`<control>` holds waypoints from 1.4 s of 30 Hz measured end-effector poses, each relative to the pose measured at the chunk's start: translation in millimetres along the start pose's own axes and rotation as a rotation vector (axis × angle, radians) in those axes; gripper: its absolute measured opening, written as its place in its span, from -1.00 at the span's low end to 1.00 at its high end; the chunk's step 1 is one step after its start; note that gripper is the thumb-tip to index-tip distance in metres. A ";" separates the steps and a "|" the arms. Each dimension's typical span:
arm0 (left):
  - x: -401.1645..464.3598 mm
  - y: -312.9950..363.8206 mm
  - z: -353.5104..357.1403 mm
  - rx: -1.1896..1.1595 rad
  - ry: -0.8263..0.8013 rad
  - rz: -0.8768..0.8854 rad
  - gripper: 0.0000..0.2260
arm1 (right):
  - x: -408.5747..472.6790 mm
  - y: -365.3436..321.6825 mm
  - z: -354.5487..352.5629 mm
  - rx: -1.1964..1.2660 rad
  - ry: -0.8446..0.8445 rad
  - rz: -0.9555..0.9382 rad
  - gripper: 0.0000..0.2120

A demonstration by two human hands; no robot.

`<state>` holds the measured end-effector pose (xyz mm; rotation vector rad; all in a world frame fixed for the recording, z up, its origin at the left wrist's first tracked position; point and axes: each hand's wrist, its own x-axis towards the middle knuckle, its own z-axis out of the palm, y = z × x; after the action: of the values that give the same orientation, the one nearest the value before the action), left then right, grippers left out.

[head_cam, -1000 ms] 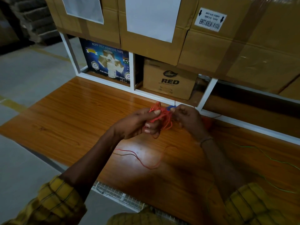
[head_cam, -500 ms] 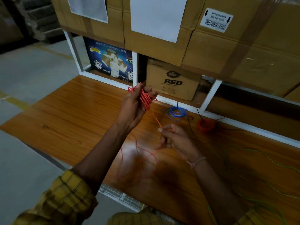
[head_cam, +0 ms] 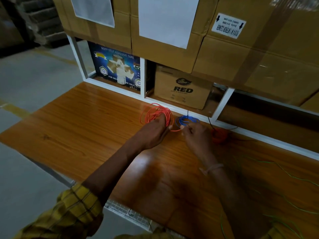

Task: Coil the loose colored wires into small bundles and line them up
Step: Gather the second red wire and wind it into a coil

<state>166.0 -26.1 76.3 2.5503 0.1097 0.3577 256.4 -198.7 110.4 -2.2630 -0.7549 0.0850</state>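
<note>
A coil of red wire [head_cam: 151, 113] lies at the far edge of the wooden table [head_cam: 82, 131], and my left hand [head_cam: 153, 133] holds it down with its fingers inside the loops. My right hand [head_cam: 195, 135] pinches the coil's free red end just right of it. A small blue coil [head_cam: 187, 120] lies beyond my right fingers. Another red-orange coil [head_cam: 220, 135] sits further right along the same edge. Loose green wire [head_cam: 283, 171] trails over the table's right side.
A white shelf frame [head_cam: 222, 102] runs along the table's far edge, holding a tape carton [head_cam: 117, 66] and a brown "RED" carton [head_cam: 183, 88]. Large cardboard boxes [head_cam: 241, 49] are stacked above. Grey floor [head_cam: 25, 83] lies to the left.
My left hand has brought the red coil down from mid-air to the table's far edge, left of the blue coil. My right hand moved forward, still on the wire's end.
</note>
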 end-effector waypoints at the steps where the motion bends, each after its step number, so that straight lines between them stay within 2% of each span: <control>1: -0.8 0.6 -0.4 0.004 -0.025 0.011 -0.78 | 1.2 -1.0 -3.5 -0.021 0.012 -0.026 -0.77; 3: -3.1 -1.8 0.0 -0.012 -0.083 0.000 -0.78 | 7.9 -1.3 -12.2 0.073 -0.015 0.017 -0.75; 7: -11.1 -10.1 2.7 -0.043 -0.184 -0.020 -0.71 | 29.7 2.3 -31.7 0.712 -0.227 0.332 -0.79; 9: -15.5 -8.8 2.8 -0.117 -0.235 -0.024 -0.81 | 38.3 8.2 -38.2 0.890 -0.321 0.359 -0.76; 11: -21.4 -3.4 -1.1 -0.219 -0.272 -0.022 -0.95 | 43.3 11.5 -43.6 0.968 -0.394 0.304 -0.75; 14: -28.6 8.0 -8.6 -0.442 -0.295 -0.055 -0.92 | 45.3 17.3 -44.2 0.927 -0.382 0.184 -0.81; 18: -34.2 23.5 -19.1 -0.742 -0.260 -0.074 -0.81 | 48.4 27.2 -22.1 0.652 -0.159 0.048 -0.85; 20: -33.2 31.1 -22.8 -0.916 -0.254 -0.054 -0.67 | 50.2 37.4 -5.3 0.533 -0.101 0.002 -0.78; 23: -25.9 40.2 -26.5 -1.168 -0.182 -0.066 -0.64 | 40.4 44.1 18.7 0.442 -0.176 0.025 -0.52; 26: -18.7 40.6 -32.3 -1.443 -0.062 -0.124 -0.72 | 7.6 25.6 30.9 0.493 -0.321 0.068 -0.62; 28: -13.0 36.1 -34.7 -1.518 0.010 -0.110 -0.77 | -8.7 22.3 42.2 0.505 -0.443 0.115 -0.66; 31: -1.0 25.9 -35.5 -1.450 0.258 -0.148 -0.76 | -29.9 22.5 48.0 0.488 -0.631 0.113 -0.83; 34: 8.4 16.5 -33.9 -1.070 0.443 -0.209 -0.66 | -42.1 13.4 32.7 0.476 -0.739 0.055 -0.93; 37: 5.9 10.8 -24.5 -0.602 0.358 -0.173 -0.70 | -36.1 -0.2 2.5 0.577 -0.744 -0.066 -0.87; 39: 3.6 6.0 -17.0 -0.316 0.250 -0.112 -0.61 | -26.1 -2.4 -18.6 0.498 -0.730 -0.150 -0.91; 42: 0.6 -2.4 -10.2 -0.094 0.100 -0.033 -0.59 | -15.6 1.3 -42.0 0.404 -0.775 -0.196 -0.95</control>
<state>163.8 -18.7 83.4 2.4352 0.1679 0.4664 255.7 -234.3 137.6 -1.7282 -1.2158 0.9696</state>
